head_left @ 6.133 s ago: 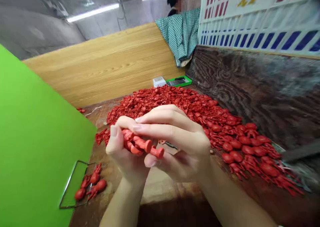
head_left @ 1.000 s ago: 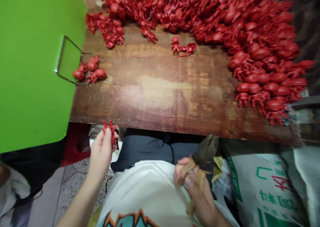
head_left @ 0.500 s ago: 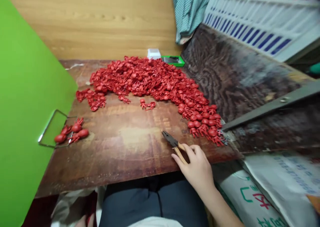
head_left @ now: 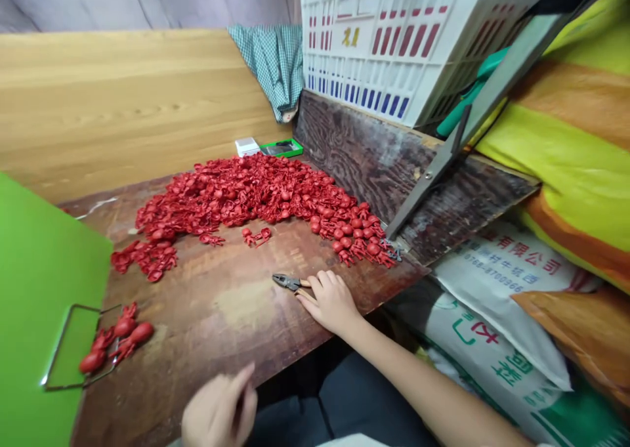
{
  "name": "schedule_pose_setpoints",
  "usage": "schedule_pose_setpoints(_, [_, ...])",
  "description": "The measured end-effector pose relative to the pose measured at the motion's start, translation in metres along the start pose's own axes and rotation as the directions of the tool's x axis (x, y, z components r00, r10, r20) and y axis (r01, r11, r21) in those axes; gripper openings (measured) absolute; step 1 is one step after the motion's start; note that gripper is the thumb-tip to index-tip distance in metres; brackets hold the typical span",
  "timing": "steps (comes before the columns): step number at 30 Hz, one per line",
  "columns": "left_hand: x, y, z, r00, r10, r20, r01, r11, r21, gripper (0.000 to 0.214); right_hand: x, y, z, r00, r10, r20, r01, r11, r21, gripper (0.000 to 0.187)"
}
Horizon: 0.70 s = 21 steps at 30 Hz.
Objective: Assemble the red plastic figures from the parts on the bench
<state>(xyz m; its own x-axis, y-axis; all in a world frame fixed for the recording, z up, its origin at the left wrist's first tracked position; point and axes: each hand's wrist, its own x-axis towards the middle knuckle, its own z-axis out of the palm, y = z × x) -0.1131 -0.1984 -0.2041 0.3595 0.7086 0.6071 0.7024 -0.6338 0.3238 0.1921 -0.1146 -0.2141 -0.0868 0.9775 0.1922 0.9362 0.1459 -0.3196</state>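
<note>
The right hand (head_left: pixel 331 301) has its fingers curled over the pliers (head_left: pixel 286 281) on the surface (head_left: pixel 211 342), near the red pieces (head_left: pixel 236 194); a loose hold could let them slip. The left hand (head_left: pixel 221 407) is blurred, its fingers unclear.

Pliers (head_left: pixel 286 281) lie on the table (head_left: pixel 211 322) before the heap of crayfish figures (head_left: pixel 236 197).
</note>
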Motion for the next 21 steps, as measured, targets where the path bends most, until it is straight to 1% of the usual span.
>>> schedule_pose_setpoints(1, [0.037,-0.010,0.005,1.000,0.017,0.022,-0.016,1.000,-0.022,0.038,0.003,-0.003,-0.001,1.000,-0.022,0.012,0.022,1.000,0.006,0.038])
schedule_pose_setpoints(2, [0.072,-0.021,0.012,0.999,-0.049,0.015,0.050,0.997,-0.057,0.024,0.007,-0.005,-0.003,0.998,-0.049,0.026,0.049,0.999,0.014,0.038])
schedule_pose_setpoints(3, [0.105,-0.034,0.021,0.988,-0.157,0.009,0.157,0.982,-0.108,0.016,0.012,-0.007,-0.005,0.996,-0.082,0.043,0.082,0.996,0.023,0.037])
schedule_pose_setpoints(4, [0.134,-0.047,0.031,0.975,-0.221,-0.021,0.217,0.969,-0.120,0.023,0.018,-0.008,-0.007,0.991,-0.119,0.064,0.117,0.993,0.032,0.035])
schedule_pose_setpoints(5, [0.158,-0.060,0.042,0.961,-0.269,-0.065,0.259,0.957,-0.127,0.030,0.028,-0.008,-0.009,0.984,-0.154,0.084,0.152,0.988,0.038,0.032])
schedule_pose_setpoints(6, [0.177,-0.072,0.052,0.942,-0.321,-0.103,0.306,0.942,-0.138,0.036,0.039,-0.009,-0.011,0.978,-0.184,0.103,0.181,0.983,0.039,0.031])
schedule_pose_setpoints(7, [0.189,-0.084,0.062,0.917,-0.373,-0.144,0.352,0.924,-0.151,0.040,0.053,-0.009,-0.013,0.971,-0.206,0.118,0.203,0.979,0.034,0.032])
schedule_pose_setpoints(9, [0.199,-0.105,0.079,0.863,-0.465,-0.197,0.432,0.882,-0.188,0.042,0.086,-0.014,-0.013,0.964,-0.228,0.139,0.230,0.973,0.005,0.035])
schedule_pose_setpoints(11, [0.194,-0.119,0.090,0.824,-0.532,-0.196,0.486,0.841,-0.237,0.042,0.120,-0.024,-0.009,0.957,-0.242,0.162,0.250,0.968,-0.034,0.042])
schedule_pose_setpoints(13, [0.185,-0.127,0.095,0.804,-0.571,-0.165,0.515,0.808,-0.285,0.040,0.147,-0.036,0.000,0.947,-0.257,0.192,0.273,0.960,-0.063,0.052])
schedule_pose_setpoints(15, [0.178,-0.134,0.097,0.789,-0.597,-0.145,0.534,0.783,-0.319,0.041,0.160,-0.045,0.010,0.944,-0.256,0.210,0.278,0.957,-0.080,0.056])
schedule_pose_setpoints(16, [0.175,-0.137,0.097,0.780,-0.610,-0.143,0.543,0.772,-0.329,0.042,0.160,-0.046,0.014,0.947,-0.244,0.208,0.266,0.960,-0.086,0.055])
schedule_pose_setpoints(18, [0.173,-0.142,0.098,0.763,-0.630,-0.147,0.560,0.756,-0.339,0.046,0.144,-0.042,0.019,0.964,-0.197,0.179,0.216,0.972,-0.094,0.048])
schedule_pose_setpoints(20, [0.173,-0.146,0.101,0.759,-0.637,-0.139,0.569,0.751,-0.335,0.047,0.111,-0.027,0.018,0.984,-0.136,0.119,0.148,0.984,-0.096,0.041])
schedule_pose_setpoints(21, [0.174,-0.147,0.102,0.764,-0.633,-0.128,0.570,0.754,-0.328,0.046,0.091,-0.016,0.016,0.991,-0.105,0.080,0.113,0.989,-0.093,0.039])
